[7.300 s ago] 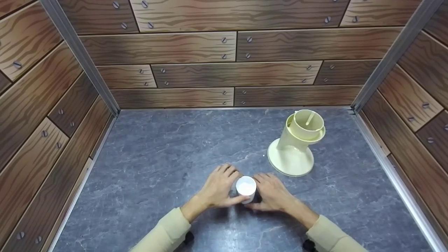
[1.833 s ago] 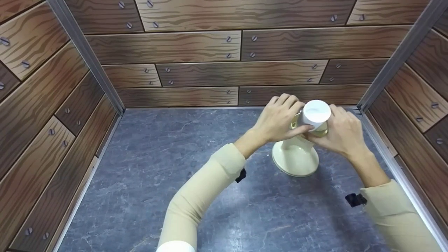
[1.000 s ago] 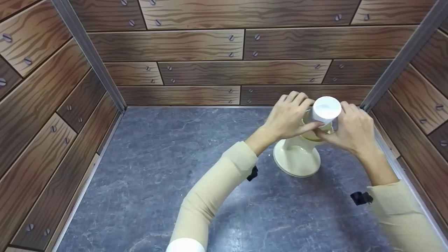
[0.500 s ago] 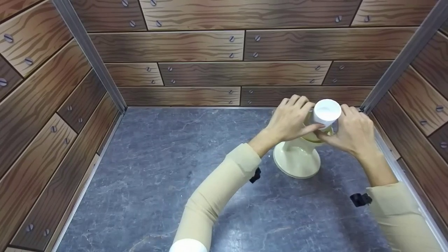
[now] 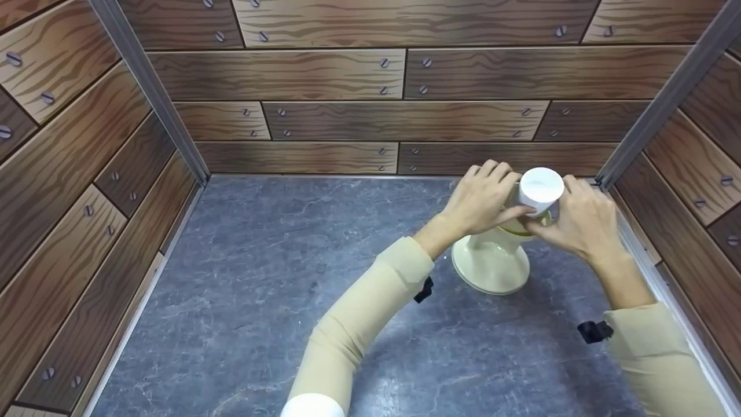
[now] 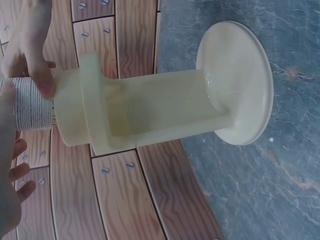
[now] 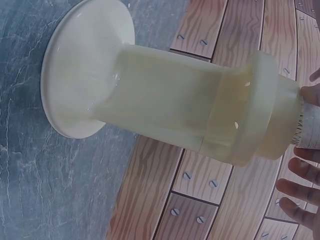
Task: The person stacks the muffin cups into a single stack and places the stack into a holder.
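Observation:
A stack of white paper cups (image 5: pixel 540 188), base end up, stands at the mouth of a cream cup dispenser (image 5: pixel 491 263). My left hand (image 5: pixel 483 194) grips the stack from the left, its thumb across the near side. From the right, my right hand (image 5: pixel 584 217) pinches the same stack between thumb and fingers. Several stacked rims (image 6: pixel 32 102) show as ridges in the left wrist view, right at the dispenser's round collar. In the right wrist view the lower end of the stack (image 7: pixel 312 125) meets that collar. Its portion inside the dispenser is hidden.
The dispenser's round base stands on a dark marbled tabletop (image 5: pixel 260 278), toward the back right. Wood-patterned panels (image 5: pixel 324 75) with metal edge strips enclose the back and both sides. A black wrist mount (image 5: pixel 595 331) hangs under the right sleeve.
Both hands carried the cup stack from the front middle of the table to the dispenser at the back right. In the last second the stack and hands have sunk slightly.

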A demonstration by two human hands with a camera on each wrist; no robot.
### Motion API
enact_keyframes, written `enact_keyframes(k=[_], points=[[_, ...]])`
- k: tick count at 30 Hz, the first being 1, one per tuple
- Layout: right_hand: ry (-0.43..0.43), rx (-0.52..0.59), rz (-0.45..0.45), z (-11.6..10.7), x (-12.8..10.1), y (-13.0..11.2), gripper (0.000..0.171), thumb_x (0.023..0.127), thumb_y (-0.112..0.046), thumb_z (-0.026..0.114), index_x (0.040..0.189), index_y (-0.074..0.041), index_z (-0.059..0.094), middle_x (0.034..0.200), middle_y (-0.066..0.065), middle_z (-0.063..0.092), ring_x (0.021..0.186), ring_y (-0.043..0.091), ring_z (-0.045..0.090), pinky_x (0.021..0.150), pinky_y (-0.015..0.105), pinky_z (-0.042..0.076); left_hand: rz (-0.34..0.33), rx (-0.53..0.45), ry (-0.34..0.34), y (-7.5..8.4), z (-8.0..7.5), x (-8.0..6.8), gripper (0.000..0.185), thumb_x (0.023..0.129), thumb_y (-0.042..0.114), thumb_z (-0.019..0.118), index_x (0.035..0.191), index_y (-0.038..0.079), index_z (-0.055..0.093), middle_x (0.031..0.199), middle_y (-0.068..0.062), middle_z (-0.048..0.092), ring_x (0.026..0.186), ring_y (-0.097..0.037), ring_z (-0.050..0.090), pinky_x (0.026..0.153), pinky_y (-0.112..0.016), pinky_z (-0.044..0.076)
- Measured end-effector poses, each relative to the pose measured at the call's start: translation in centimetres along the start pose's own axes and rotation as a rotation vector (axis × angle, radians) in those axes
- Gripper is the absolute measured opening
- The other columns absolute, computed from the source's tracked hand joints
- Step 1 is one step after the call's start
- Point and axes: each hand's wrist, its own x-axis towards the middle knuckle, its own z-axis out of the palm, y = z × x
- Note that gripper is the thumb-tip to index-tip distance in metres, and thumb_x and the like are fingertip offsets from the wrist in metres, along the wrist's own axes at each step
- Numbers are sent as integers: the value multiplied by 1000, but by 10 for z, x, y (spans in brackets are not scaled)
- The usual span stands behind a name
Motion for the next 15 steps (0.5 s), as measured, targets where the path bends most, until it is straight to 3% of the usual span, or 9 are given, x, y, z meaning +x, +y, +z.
enact_keyframes(k=[15], points=[[-33, 34, 20, 8, -5, 2, 76, 69, -52, 81, 110, 10, 63, 91, 26, 64, 77, 45, 61, 58, 56, 50, -5, 7, -27, 0, 8, -1, 66, 101, 72, 47, 140, 21, 61, 135, 6, 64, 125, -14, 57, 100, -29, 51]])
